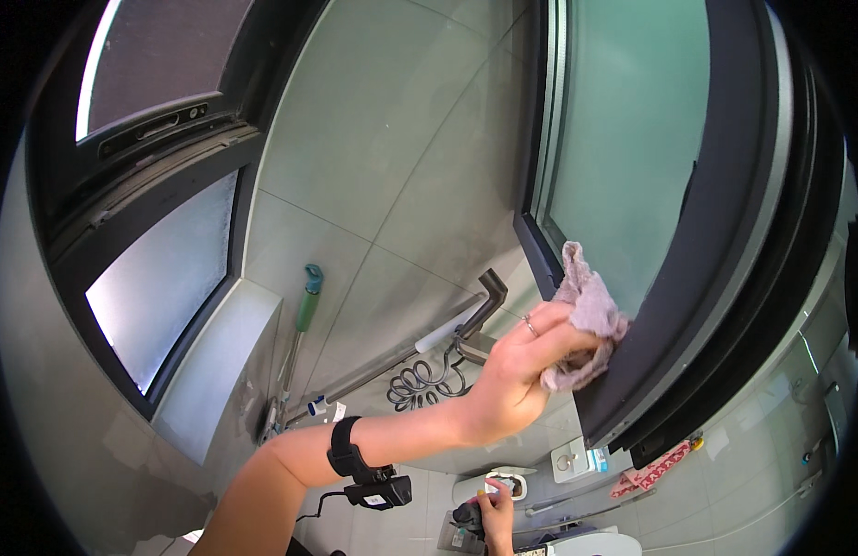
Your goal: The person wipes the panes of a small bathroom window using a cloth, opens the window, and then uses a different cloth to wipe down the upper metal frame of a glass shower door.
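My left hand [533,354], with a ring on one finger, grips a crumpled pale mauve cloth [596,306]. The cloth presses against the lower corner of a frosted glass panel [630,139], where it meets its dark frame [651,368]. Around my left forearm is a black strap [344,445] carrying a small black box [379,492] with a cable. Low in the picture, my right hand [496,511] is raised with its fingers bent. A dark grey object [468,516] lies beside it; whether the hand holds it is unclear.
A dark-framed window [165,278] is on the left above a pale sill [220,368]. Against the tiled wall [373,174] lean a green-handled pole [307,309] and another pole with a coiled hose [422,386]. Below are a white bin [516,484] and a red-patterned cloth [655,472].
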Motion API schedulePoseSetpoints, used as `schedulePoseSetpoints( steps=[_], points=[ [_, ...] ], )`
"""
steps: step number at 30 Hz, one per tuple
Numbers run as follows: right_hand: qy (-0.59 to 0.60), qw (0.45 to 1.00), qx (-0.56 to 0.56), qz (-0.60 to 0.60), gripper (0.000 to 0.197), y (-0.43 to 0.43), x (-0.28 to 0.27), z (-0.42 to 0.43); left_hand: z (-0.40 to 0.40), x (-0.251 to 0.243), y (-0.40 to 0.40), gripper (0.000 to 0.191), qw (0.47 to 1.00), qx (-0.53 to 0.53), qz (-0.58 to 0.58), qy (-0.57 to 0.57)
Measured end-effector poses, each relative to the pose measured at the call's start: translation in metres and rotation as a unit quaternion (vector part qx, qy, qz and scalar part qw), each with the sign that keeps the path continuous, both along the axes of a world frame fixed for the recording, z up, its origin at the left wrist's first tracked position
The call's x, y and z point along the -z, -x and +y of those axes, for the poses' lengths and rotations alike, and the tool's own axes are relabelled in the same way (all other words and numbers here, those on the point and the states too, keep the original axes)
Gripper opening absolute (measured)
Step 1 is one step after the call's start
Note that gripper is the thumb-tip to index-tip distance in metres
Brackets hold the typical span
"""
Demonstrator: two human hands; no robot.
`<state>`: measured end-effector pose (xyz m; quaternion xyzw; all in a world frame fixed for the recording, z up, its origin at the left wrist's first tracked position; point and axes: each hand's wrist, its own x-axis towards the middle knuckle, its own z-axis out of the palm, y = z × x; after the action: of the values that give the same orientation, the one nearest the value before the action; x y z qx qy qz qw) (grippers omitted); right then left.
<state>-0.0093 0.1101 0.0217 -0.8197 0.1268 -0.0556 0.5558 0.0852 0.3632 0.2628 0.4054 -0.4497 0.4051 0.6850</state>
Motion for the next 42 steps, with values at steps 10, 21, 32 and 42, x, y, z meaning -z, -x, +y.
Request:
schedulePoseSetpoints(
  steps=[10,21,32,42],
  points=[
    [0.018,1.000,-0.020,0.009,0.035,-0.028,0.009,0.005,-0.011,0.001,-0.056,0.028,0.947,-0.229,-0.218,0.055],
    [0.013,0.999,0.049,-0.009,0.035,-0.009,0.003,-0.011,-0.009,0.006,-0.157,0.039,0.947,-0.305,-0.089,0.056],
    [0.065,0.995,0.065,-0.048,0.035,0.010,0.010,-0.016,0.003,0.002,-0.188,0.047,0.949,-0.312,0.041,-0.015],
    [0.055,0.997,0.042,-0.021,0.033,0.013,-0.022,0.006,0.009,-0.016,-0.159,0.032,0.970,-0.115,0.211,-0.021]
  ],
)
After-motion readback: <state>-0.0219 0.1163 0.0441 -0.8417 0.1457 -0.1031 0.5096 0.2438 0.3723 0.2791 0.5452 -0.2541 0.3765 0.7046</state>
